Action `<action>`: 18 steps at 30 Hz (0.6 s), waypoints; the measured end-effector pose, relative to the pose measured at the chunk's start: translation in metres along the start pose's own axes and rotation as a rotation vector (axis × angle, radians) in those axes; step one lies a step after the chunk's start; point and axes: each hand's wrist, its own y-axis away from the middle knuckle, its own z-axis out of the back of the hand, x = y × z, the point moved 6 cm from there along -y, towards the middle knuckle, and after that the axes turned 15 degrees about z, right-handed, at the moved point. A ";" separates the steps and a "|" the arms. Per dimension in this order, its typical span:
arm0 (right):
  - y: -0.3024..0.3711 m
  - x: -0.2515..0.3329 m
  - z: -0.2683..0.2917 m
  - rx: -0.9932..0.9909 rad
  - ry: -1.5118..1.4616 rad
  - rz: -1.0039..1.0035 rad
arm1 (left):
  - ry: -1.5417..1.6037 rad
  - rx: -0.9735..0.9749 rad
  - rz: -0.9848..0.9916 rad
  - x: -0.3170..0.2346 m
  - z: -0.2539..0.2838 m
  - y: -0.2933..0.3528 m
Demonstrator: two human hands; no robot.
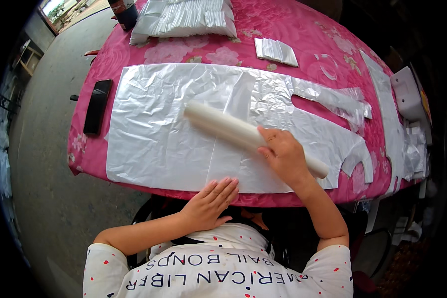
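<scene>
My right hand (285, 153) is closed round a pale cylindrical roller (221, 126), which lies slantwise over a large white plastic bag (154, 124). The roller is slightly blurred. Spread flat and wrinkled on the table, the bag has its handle loops toward the right. My left hand (213, 203) rests with fingers stretched out and side by side on the bag's near edge, holding nothing. Whether the roller presses on the bag or hovers just above it, I cannot tell.
A pink flowered tablecloth (97, 64) covers the table. A black phone (98, 107) lies left of the bag. Toward the back are a big stack of folded white bags (186, 22), a smaller stack (276, 51) and a dark bottle (124, 14). More flat plastic (388, 107) and a white container (409, 92) are at right.
</scene>
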 end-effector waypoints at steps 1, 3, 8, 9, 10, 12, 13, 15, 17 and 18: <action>0.002 -0.019 0.009 -0.013 0.068 -0.073 | 0.015 0.016 0.001 0.000 0.000 -0.001; 0.015 -0.060 0.027 -0.145 0.276 -0.144 | 0.067 0.048 -0.069 0.000 0.001 0.000; 0.034 -0.091 0.048 -0.170 0.307 -0.314 | 0.083 0.106 -0.373 0.029 0.029 -0.013; 0.035 -0.082 0.050 -0.181 0.293 -0.278 | 0.128 0.177 -0.357 0.033 0.031 -0.019; 0.032 -0.067 0.047 -0.159 0.205 -0.220 | 0.035 0.168 -0.365 0.032 0.029 -0.020; 0.023 -0.025 0.036 -0.114 0.036 -0.115 | -0.147 0.153 -0.397 0.027 0.016 -0.021; 0.018 -0.006 0.027 -0.061 -0.053 -0.046 | -0.223 -0.022 -0.396 0.023 0.005 -0.015; 0.014 0.030 0.008 0.049 -0.121 0.070 | -0.222 -0.012 -0.347 0.013 0.002 -0.014; 0.011 0.049 -0.004 0.090 -0.069 0.134 | -0.343 -0.051 -0.347 0.003 0.000 -0.016; 0.009 0.053 -0.009 0.073 -0.039 0.150 | -0.305 -0.053 -0.331 0.002 0.000 -0.015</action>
